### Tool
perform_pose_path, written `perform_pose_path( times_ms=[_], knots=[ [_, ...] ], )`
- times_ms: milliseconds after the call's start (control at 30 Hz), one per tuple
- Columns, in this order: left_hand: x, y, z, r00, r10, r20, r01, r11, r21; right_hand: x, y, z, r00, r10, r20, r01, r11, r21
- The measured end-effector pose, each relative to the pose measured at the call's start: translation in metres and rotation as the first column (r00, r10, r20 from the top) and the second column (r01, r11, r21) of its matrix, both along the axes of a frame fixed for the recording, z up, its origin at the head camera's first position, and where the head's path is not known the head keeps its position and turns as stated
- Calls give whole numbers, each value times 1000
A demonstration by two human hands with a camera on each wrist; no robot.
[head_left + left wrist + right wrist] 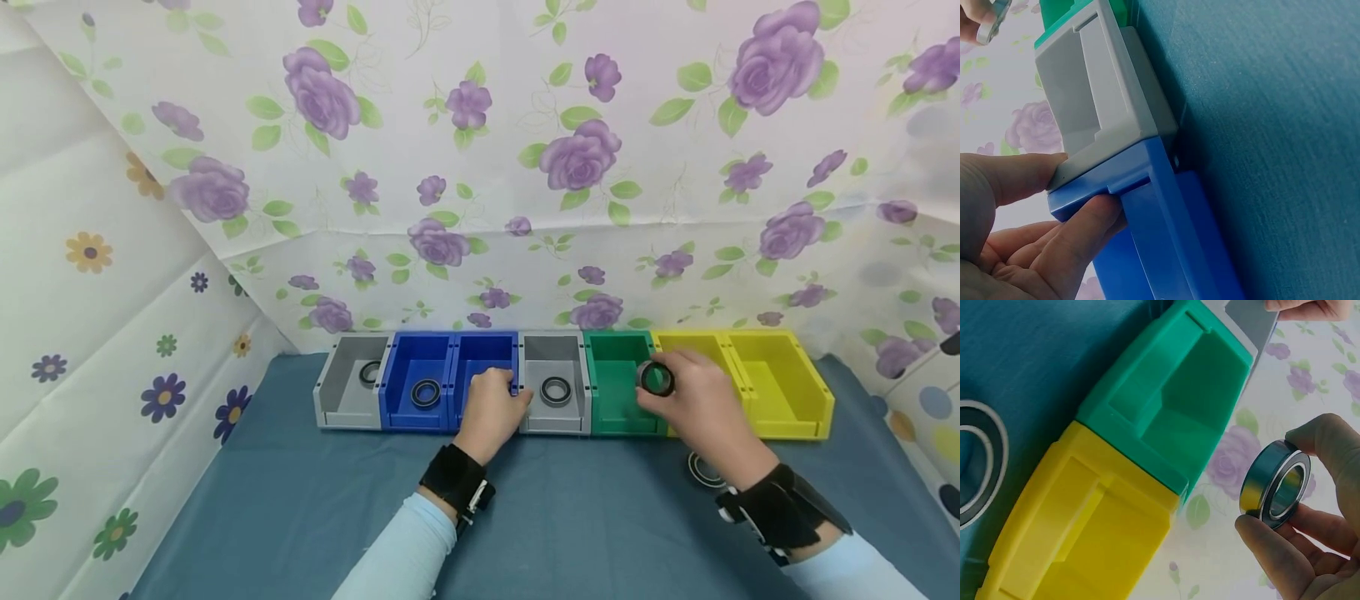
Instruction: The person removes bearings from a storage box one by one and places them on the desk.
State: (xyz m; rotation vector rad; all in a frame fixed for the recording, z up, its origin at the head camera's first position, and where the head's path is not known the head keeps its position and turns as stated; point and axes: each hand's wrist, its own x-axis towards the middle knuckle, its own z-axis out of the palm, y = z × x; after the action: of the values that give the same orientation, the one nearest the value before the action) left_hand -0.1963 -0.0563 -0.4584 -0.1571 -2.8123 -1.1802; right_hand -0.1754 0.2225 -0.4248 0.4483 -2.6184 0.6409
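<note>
My right hand [705, 404] pinches a ball bearing [1264, 487] between thumb and fingers, holding it up over the green bin [613, 367]. With thumb and fingers, my left hand [489, 412] grips the adjoining side walls of a blue bin [1147, 169] and the middle grey bin [1138, 119]. One bearing [556, 391] lies flat in that grey bin. Another bearing [425, 393] is in the left blue bin [401, 354]. On the cloth, partly hidden under my right wrist, rests a further bearing [703, 469].
The bins stand side by side in a row. At the left end is a grey bin [341, 392] with a bearing [368, 373] partly behind its wall; two yellow bins [780, 375] form the right end. Blue cloth [300, 517] covers the table, and a flowered sheet [480, 192] hangs behind.
</note>
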Motion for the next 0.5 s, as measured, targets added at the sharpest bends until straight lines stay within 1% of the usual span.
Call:
perform_pose_path(
  times_ms=[100, 333, 500],
  knots=[
    [1, 0, 0, 1000, 1, 3, -1, 1000, 1, 6, 2, -2, 1000, 9, 24, -9, 1000, 8],
    [1, 0, 0, 1000, -2, 4, 2, 1000, -6, 20, 6, -12, 991, -17, 129, 11, 999, 48],
    [1, 0, 2, 1000, -11, -5, 11, 1000, -11, 27, 11, -24, 988, -10, 152, 2, 998, 56]
  ],
)
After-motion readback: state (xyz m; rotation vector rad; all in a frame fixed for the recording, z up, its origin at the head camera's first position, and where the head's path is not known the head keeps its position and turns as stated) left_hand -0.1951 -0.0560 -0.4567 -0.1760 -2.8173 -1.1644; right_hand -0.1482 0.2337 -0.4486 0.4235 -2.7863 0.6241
